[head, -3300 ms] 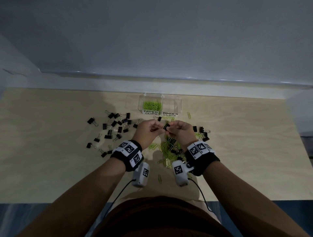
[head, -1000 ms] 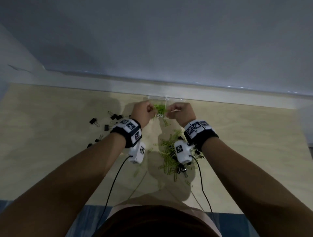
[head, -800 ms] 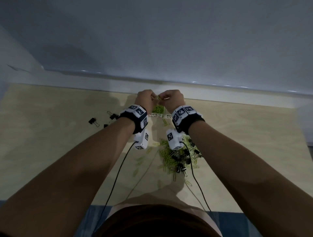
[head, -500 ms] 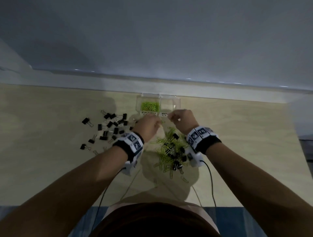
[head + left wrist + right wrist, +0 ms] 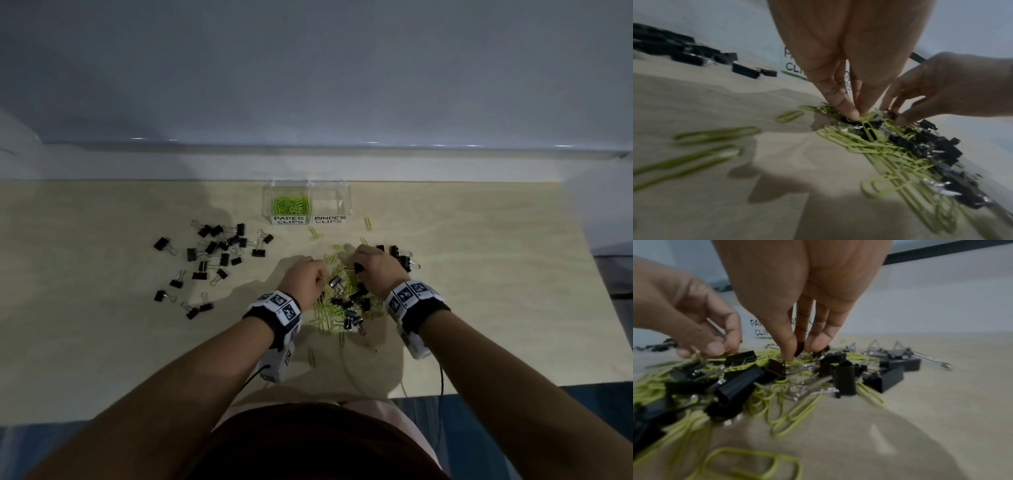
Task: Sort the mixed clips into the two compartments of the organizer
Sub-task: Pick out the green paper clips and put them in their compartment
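Your pale wooden counter [image 5: 102, 342] meets a plain grey wall, and from left to right it carries a scatter of black binder clips [image 5: 212, 253], a clear two-part organizer [image 5: 306, 205] at the back with green paper clips in its left compartment marked PAPER CLIPS, and a mixed pile of clips [image 5: 342, 305] in front of you. Your left hand [image 5: 303, 279] points down into the pile's left side, its grip pinching green paper clips at the fingertips [image 5: 849, 113]. Just beside it your right hand [image 5: 375, 270] reaches down too, thumb and fingers [image 5: 818, 340] closing among the black clips, though you cannot tell if that grip holds one.
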The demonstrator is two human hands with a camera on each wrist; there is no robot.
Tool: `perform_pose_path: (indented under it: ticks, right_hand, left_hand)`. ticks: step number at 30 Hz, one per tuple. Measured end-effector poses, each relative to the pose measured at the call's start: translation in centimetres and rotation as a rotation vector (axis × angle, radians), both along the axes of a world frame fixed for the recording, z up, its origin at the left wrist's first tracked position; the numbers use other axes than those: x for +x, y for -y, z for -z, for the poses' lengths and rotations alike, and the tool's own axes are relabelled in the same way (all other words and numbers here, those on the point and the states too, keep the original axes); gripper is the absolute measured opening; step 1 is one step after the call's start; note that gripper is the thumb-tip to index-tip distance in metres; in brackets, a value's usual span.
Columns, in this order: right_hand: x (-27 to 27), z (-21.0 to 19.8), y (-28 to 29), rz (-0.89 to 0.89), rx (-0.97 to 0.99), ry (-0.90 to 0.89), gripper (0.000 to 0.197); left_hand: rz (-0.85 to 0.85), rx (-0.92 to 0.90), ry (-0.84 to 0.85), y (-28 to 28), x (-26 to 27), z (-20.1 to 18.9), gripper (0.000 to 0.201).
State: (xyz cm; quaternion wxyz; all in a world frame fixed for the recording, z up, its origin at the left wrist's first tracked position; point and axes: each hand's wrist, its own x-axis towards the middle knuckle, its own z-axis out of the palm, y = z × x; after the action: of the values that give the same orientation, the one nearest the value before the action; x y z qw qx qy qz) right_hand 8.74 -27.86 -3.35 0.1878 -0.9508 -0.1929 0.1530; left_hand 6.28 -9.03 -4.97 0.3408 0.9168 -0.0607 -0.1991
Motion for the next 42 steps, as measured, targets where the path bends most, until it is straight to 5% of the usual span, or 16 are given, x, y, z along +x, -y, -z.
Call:
perform_pose_path:
  ticks: [6,11,15,21,25,28,31,38,42]
  right_hand:
    - [-1.1,0.2,4.0,0.367,0.211,0.15,0.025]
    - [-1.6,0.2,6.6,0.533,0.223,0.134,0.025]
    - [-2.2,0.2,6.3,0.492,0.068,0.086,0.031]
    - [-3.8,0.6,2.3,0.146,-0.08,0.056,0.029]
    - [-3.9,0.4,1.5,0.112,-0.201,-0.073,0.043]
    - [-3.9,0.4,1.5,0.094,-0.199,-0.049,0.041]
    - [-4.2,0.5,1.8,0.119,-0.142,0.049,0.035]
    - [-4.3,0.6,4.9,0.469,-0.133,0.184,0.034]
    - [-5.0,0.3,4.1,0.464,-0.114,0.194,0.029]
  left_hand:
    - [0.014,0.138,0.167,-1.8,-0.6,-0.3,0.017]
    - [0.37,0.198,0.216,0.8,-0.2,-0.6,0.043]
    - [0.539,0.26,0.193,1.5,0.4,0.0,0.053]
    - [0.358,0.092,0.142,-0.1,0.4,-0.6,0.035]
    - [0.012,-0.002,0.195,-3.6,0.5,-1.6,0.032]
    - [-0.133,0.117,0.252,-7.3,0.6,-0.7,0.034]
    - [-0.081,0.267,0.299,-8.9,-0.1,0.1,0.036]
    - [0.339,0.189,0.209,-4.9,-1.8,0.1,0.031]
    - [0.303,0.266,0.166,-4.1,-1.5,0.6,0.031]
